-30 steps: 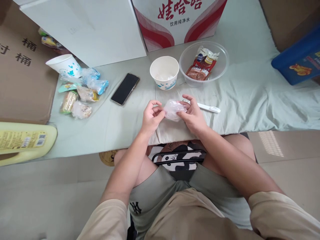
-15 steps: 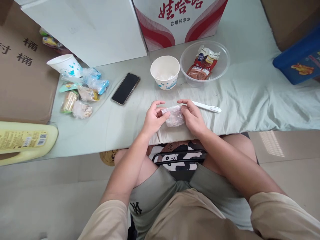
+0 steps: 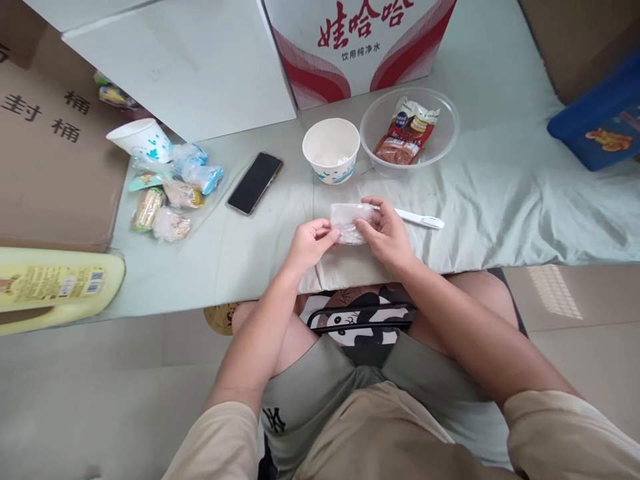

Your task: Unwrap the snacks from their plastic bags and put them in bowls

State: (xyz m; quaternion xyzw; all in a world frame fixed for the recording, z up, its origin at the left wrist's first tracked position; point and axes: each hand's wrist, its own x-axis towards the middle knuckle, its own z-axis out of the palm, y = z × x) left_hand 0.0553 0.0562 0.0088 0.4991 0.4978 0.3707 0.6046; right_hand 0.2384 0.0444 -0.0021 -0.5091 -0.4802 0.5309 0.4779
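Pinching opposite ends of the clear plastic (image 3: 344,215) at frame centre, your left hand (image 3: 309,245) and right hand (image 3: 390,237) hold it narrowly; uneven pulling could tear it or free 1 end.

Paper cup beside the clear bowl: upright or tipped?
Upright: the paper cup has its open rim facing up and base down on the cloth.

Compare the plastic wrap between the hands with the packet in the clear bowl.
Look: the plastic wrap is whitish and translucent, with no print visible; the packet is printed, mostly red and white.
Place: the wrap is held by the left hand and right hand; the packet rests in the clear bowl, untouched.
Shared: both look glossy.
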